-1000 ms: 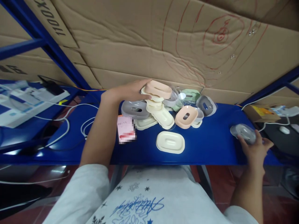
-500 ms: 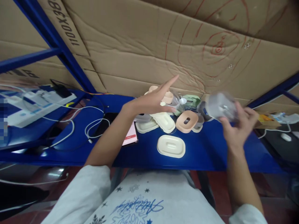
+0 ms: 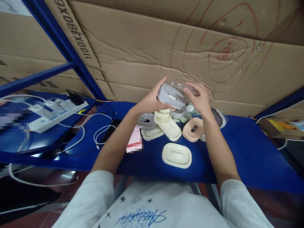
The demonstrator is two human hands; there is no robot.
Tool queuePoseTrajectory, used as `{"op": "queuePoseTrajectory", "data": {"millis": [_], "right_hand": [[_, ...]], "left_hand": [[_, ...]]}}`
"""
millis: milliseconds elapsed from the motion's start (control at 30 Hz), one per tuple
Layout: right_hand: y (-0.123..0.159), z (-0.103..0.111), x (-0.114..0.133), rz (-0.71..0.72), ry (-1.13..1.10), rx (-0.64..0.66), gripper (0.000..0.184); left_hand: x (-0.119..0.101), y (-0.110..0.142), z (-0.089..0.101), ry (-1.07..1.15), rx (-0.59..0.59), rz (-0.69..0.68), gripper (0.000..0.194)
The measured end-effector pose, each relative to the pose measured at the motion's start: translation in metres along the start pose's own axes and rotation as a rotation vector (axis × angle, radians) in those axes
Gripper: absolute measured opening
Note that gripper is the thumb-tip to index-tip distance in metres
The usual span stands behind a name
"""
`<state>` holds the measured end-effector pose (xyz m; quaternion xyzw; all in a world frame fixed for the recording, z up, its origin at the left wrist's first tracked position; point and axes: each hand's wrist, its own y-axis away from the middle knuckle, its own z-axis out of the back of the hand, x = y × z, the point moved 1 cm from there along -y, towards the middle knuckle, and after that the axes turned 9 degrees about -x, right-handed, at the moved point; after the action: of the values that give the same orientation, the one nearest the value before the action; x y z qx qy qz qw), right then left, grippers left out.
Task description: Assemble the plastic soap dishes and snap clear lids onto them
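Observation:
Both my hands hold a grey soap dish [image 3: 171,96] up above a pile of plastic soap dishes [image 3: 169,126] on the blue table [image 3: 237,152]. My left hand [image 3: 152,100] grips the grey dish's left end, thumb under it. My right hand [image 3: 199,98] pinches the right side, where a clear plastic cover [image 3: 180,87] shows. A single cream dish [image 3: 177,155] lies alone nearer me. A peach dish [image 3: 193,129] leans at the pile's right, and a grey one [image 3: 147,120] lies at its left.
A phone with a pink screen [image 3: 135,143] lies left of the pile. White cables [image 3: 95,133] and a power strip [image 3: 54,110] sit at the left. A cardboard wall [image 3: 166,47] and a blue frame post [image 3: 71,53] stand behind. A small box [image 3: 277,126] sits far right.
My right hand brought the grey dish from the table's right end up to the middle. My left hand left the pile and took hold of the dish's other end.

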<state>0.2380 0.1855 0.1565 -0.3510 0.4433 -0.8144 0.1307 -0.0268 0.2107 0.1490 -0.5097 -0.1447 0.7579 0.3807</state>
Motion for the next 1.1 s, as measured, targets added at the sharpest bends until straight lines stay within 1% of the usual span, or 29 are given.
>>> {"op": "queuePoseTrajectory", "data": {"millis": [100,200,267,433,567,667,767,867,933,1033,1100], "right_hand": [[0.006,0.005,-0.011,-0.025,0.096,-0.016,0.060],[0.011,0.005,-0.020,-0.050,0.160,0.045,0.059],[0.014,0.002,-0.023,-0.068,0.174,0.093,0.056],[0.016,-0.002,-0.021,-0.087,0.196,0.210,0.045],[0.014,0.002,-0.016,-0.064,0.186,0.233,0.044],[0.012,0.006,-0.005,-0.018,0.087,0.223,0.048],[0.013,0.010,0.018,0.041,-0.092,0.254,0.055],[0.016,0.013,0.044,0.157,-0.232,0.341,0.054],[0.017,0.014,0.055,0.206,-0.230,0.345,0.050],[0.017,0.015,0.058,0.174,-0.208,0.310,0.045],[0.015,0.014,0.055,0.135,-0.224,0.290,0.045]], "left_hand": [[0.002,-0.001,0.009,-0.053,-0.043,-0.020,0.127],[0.005,-0.003,0.018,-0.107,-0.105,-0.051,0.123],[0.010,-0.004,0.023,-0.143,-0.122,-0.057,0.122],[0.022,-0.005,0.030,-0.198,-0.124,-0.049,0.121],[0.025,-0.005,0.033,-0.192,-0.122,-0.068,0.120],[0.017,-0.004,0.033,-0.187,-0.119,-0.091,0.118],[0.000,-0.003,0.028,-0.180,-0.106,-0.115,0.116],[-0.020,-0.001,0.020,-0.185,-0.079,-0.131,0.112],[-0.031,0.000,0.016,-0.193,-0.072,-0.151,0.110],[-0.037,0.001,0.014,-0.173,-0.078,-0.192,0.110],[-0.035,0.000,0.013,-0.140,-0.080,-0.185,0.111]]}}
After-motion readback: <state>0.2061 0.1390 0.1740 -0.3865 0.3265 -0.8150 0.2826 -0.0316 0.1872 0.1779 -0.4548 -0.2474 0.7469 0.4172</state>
